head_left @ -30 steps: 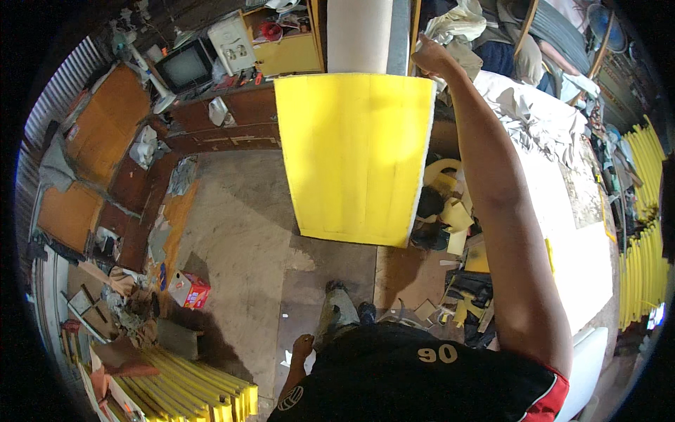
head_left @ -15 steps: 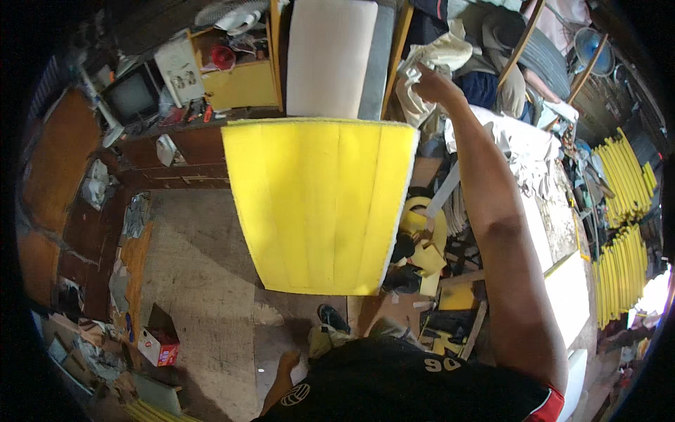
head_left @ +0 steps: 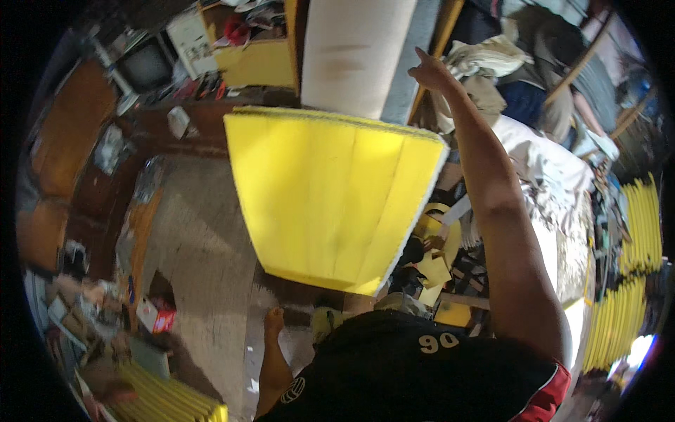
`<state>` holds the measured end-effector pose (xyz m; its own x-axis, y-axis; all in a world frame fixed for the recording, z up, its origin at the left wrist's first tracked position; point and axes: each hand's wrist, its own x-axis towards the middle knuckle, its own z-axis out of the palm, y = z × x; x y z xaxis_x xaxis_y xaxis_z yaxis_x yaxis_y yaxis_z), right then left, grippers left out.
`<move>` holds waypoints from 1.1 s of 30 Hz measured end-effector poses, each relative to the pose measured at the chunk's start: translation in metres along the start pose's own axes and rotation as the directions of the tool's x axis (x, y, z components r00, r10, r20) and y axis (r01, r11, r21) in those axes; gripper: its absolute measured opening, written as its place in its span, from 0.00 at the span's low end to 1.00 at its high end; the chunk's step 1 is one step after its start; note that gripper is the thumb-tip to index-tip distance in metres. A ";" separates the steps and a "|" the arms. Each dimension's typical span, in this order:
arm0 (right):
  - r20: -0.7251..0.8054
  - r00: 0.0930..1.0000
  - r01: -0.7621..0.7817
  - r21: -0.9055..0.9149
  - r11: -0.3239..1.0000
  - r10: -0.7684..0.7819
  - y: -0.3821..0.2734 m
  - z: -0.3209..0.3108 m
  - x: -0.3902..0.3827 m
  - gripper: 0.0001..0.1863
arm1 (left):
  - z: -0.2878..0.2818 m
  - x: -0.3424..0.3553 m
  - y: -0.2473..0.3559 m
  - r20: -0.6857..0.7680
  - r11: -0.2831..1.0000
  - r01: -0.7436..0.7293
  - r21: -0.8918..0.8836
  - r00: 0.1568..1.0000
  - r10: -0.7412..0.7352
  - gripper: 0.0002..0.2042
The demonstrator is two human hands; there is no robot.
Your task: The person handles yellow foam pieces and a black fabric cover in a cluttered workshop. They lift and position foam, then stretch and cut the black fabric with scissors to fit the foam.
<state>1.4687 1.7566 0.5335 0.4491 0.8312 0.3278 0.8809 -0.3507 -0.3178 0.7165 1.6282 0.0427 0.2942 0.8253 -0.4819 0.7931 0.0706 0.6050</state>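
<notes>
My right arm reaches far forward. My right hand (head_left: 430, 72) is held open, index finger and thumb apart with nothing between them, over the grey strip (head_left: 420, 53) beside a tall pale padded panel (head_left: 355, 56). Crumpled cream cloth (head_left: 489, 58) lies just right of it. Nearer to me is a large yellow foam slab (head_left: 330, 204), its far edge layered and its right side whitish; neither hand visibly touches it. My left hand (head_left: 273, 321) hangs low by my left side, below the slab's near edge. Blur hides how its fingers are set.
White cloth (head_left: 541, 155) drapes over things at the right, with stacked yellow strips (head_left: 619, 320) beyond. Yellow scraps (head_left: 432, 267) and dark pieces lie right of the slab. A red-and-white box (head_left: 156, 314) stands on the wooden floor (head_left: 200, 232) at the left.
My right hand has moved from the cream cloth leftward and up, its fingers now spread. My left hand has risen slightly. The view has shifted, and the slab appears more tilted.
</notes>
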 end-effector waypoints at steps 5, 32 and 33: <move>0.267 0.956 0.090 0.135 0.987 -0.124 -0.034 0.091 -0.038 0.35 | 0.079 -0.138 -0.048 0.069 0.969 0.191 0.156 0.977 -0.204 0.18; 0.359 0.879 0.299 0.097 0.949 -0.313 -0.061 0.238 -0.063 0.43 | 0.196 -0.260 0.005 -0.102 0.913 0.407 0.001 0.909 -0.405 0.14; 0.355 0.882 0.306 0.070 0.949 -0.311 -0.064 0.237 -0.063 0.43 | 0.195 -0.259 -0.004 -0.092 0.914 0.404 0.023 0.912 -0.401 0.14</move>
<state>1.3483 1.8288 0.3222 0.0696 0.9950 0.0721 0.9634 -0.0483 -0.2636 0.7414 1.3053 0.0418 -0.0988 0.7759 -0.6231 0.8563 0.3852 0.3440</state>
